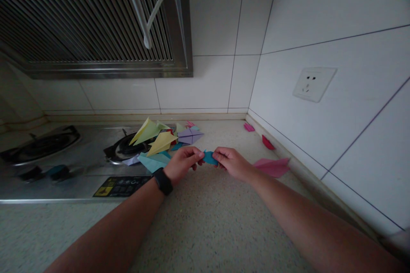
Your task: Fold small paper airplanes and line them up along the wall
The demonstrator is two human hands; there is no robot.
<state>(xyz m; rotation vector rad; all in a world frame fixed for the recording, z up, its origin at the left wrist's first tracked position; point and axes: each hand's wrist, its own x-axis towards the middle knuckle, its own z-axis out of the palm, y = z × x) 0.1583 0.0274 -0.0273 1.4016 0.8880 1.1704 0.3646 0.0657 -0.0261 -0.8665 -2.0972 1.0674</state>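
A small folded piece of blue paper (209, 158) is stretched between my two hands, above the speckled countertop (205, 217). My left hand (185, 161), below a black wristwatch (163, 181), pinches its left end. On the other end the thumb and fingers of my right hand (232, 162) are closed. What the folded shape is, I cannot make out. Left of my hands lies a pile of folded paper planes: yellow (162, 142), purple (190, 135) and light blue (153, 161). A pink folded paper (272, 166) rests just beyond my right wrist.
A gas stove (80, 170) with two burners takes up the left, partly under the paper pile. Above it hangs a range hood (169, 70) with a white cable (146, 36). Near the right wall lie small red (267, 142) and pink (248, 127) folded papers, below a socket (314, 84).
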